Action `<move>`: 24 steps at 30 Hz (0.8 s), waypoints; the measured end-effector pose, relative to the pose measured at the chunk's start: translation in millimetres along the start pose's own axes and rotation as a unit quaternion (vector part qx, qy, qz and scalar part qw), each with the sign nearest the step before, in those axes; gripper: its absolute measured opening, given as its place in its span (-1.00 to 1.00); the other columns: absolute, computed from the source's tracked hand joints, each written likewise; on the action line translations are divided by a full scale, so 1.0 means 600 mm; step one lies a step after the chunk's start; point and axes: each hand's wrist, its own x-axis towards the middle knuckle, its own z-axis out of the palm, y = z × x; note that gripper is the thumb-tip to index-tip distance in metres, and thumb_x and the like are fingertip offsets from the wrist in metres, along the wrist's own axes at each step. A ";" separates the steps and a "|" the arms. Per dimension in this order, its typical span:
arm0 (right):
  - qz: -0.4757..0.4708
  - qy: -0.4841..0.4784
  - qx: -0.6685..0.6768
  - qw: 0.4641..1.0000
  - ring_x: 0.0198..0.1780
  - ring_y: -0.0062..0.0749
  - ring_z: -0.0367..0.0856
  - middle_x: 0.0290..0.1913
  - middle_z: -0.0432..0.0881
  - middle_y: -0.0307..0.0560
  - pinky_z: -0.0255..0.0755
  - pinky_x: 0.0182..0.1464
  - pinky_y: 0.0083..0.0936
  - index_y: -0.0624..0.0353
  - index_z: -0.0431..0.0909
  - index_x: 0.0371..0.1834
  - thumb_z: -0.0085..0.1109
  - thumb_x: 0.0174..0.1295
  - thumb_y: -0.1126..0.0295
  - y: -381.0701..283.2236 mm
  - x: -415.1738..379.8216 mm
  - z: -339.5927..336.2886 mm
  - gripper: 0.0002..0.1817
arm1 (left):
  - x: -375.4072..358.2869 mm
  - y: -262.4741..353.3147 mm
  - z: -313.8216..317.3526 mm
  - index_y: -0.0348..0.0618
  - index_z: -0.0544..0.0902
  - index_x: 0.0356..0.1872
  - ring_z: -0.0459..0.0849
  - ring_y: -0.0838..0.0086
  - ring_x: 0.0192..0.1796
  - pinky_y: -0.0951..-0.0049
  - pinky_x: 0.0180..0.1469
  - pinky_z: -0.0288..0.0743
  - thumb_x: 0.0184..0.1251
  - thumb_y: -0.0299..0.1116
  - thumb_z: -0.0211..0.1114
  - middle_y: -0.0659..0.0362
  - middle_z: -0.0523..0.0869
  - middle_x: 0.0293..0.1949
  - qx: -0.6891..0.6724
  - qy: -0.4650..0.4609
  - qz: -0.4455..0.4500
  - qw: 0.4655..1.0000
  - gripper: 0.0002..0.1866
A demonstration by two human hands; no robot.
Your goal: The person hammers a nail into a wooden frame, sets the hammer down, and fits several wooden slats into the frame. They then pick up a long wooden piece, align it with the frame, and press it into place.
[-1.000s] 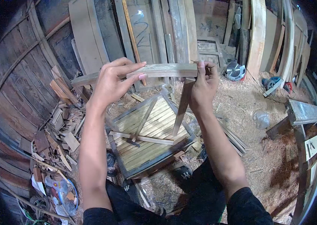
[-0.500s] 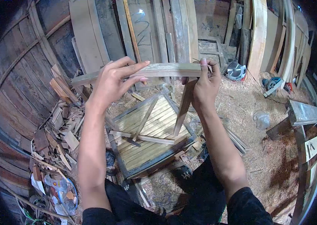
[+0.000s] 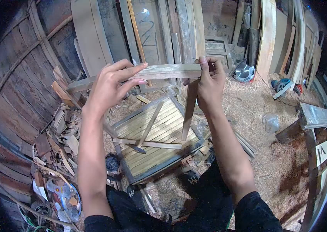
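My left hand (image 3: 111, 83) is closed around the top strip of a wooden frame (image 3: 171, 71), index finger and thumb on opposite faces. At the right corner, my right hand (image 3: 212, 83) grips the same frame, with its thumb up. A thin nail (image 3: 195, 58) sticks out by that thumb. One side piece (image 3: 190, 112) slopes down to a lower strip (image 3: 152, 144) over the slatted wooden panel (image 3: 167, 123). On the panel lies a hammer (image 3: 150, 124), its dark head partly behind the lower strip.
Wood offcuts (image 3: 63, 150) are heaped at left. A circular saw (image 3: 243, 72) and a blue power tool (image 3: 281, 87) sit on the sawdust floor (image 3: 260, 162). Long boards (image 3: 266, 38) lean against the back wall. A clear plastic container (image 3: 270, 122) lies to the right.
Both hands and the wooden frame have shifted slightly left in view. The nail by the right thumb now shows higher and further left. Both grips stay closed.
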 end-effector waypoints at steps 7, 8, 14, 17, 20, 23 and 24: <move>0.038 -0.034 0.012 0.999 -0.40 -0.45 0.72 -0.24 0.63 -0.12 0.70 -0.50 -0.40 0.25 0.48 -0.04 0.19 0.66 0.26 0.017 0.001 -0.010 -0.75 | -0.002 -0.010 -0.001 -0.11 0.82 0.25 0.76 0.28 -0.15 0.30 -0.06 0.62 0.22 -0.38 0.62 0.06 0.81 -0.15 -0.039 -0.005 -0.030 0.999 -0.49; 0.043 -0.036 0.011 0.998 -0.40 -0.42 0.74 -0.24 0.63 -0.11 0.71 -0.49 -0.38 0.26 0.48 -0.04 0.19 0.66 0.26 0.025 0.003 -0.014 -0.75 | -0.001 -0.009 -0.001 -0.10 0.83 0.25 0.76 0.30 -0.14 0.32 -0.06 0.63 0.22 -0.39 0.63 0.08 0.82 -0.14 -0.035 -0.004 -0.033 0.999 -0.49; 0.070 -0.021 0.067 0.995 -0.41 -0.30 0.77 -0.28 0.68 -0.02 0.72 -0.40 -0.32 0.24 0.47 0.04 0.14 0.69 0.26 0.014 -0.011 -0.004 -0.77 | -0.005 -0.017 0.010 -0.06 0.84 0.24 0.77 0.35 -0.14 0.33 -0.11 0.64 0.22 -0.40 0.64 0.10 0.84 -0.11 -0.066 0.019 -0.038 0.997 -0.50; 0.048 -0.002 0.041 0.998 -0.37 -0.52 0.69 -0.33 0.69 -0.10 0.68 -0.40 -0.44 0.24 0.49 -0.06 0.17 0.67 0.30 0.012 -0.016 -0.001 -0.79 | -0.005 -0.017 0.011 -0.06 0.84 0.24 0.78 0.35 -0.13 0.34 -0.10 0.66 0.22 -0.39 0.64 0.10 0.85 -0.11 -0.068 0.015 -0.049 0.996 -0.50; 0.036 0.033 0.008 0.999 -0.38 -0.53 0.69 -0.34 0.69 -0.10 0.66 -0.38 -0.45 0.23 0.49 -0.05 0.17 0.67 0.32 0.009 -0.020 0.001 -0.80 | -0.005 -0.021 0.012 -0.06 0.83 0.24 0.79 0.35 -0.11 0.35 -0.08 0.67 0.23 -0.38 0.64 0.10 0.85 -0.10 -0.072 0.012 -0.045 0.996 -0.50; 0.038 0.031 0.063 0.997 -0.38 -0.55 0.67 -0.33 0.70 -0.10 0.64 -0.35 -0.47 0.24 0.50 -0.05 0.20 0.66 0.31 0.029 -0.019 -0.006 -0.80 | -0.005 -0.019 0.011 -0.07 0.83 0.24 0.80 0.35 -0.10 0.34 -0.06 0.67 0.24 -0.37 0.63 0.10 0.86 -0.08 -0.070 0.013 -0.045 0.996 -0.51; 0.040 0.032 0.064 0.997 -0.38 -0.55 0.67 -0.33 0.70 -0.10 0.64 -0.35 -0.47 0.24 0.50 -0.05 0.20 0.66 0.31 0.036 -0.020 -0.010 -0.80 | -0.005 -0.019 0.010 -0.07 0.83 0.24 0.80 0.35 -0.10 0.34 -0.06 0.67 0.24 -0.37 0.63 0.10 0.86 -0.08 -0.070 0.012 -0.046 0.996 -0.51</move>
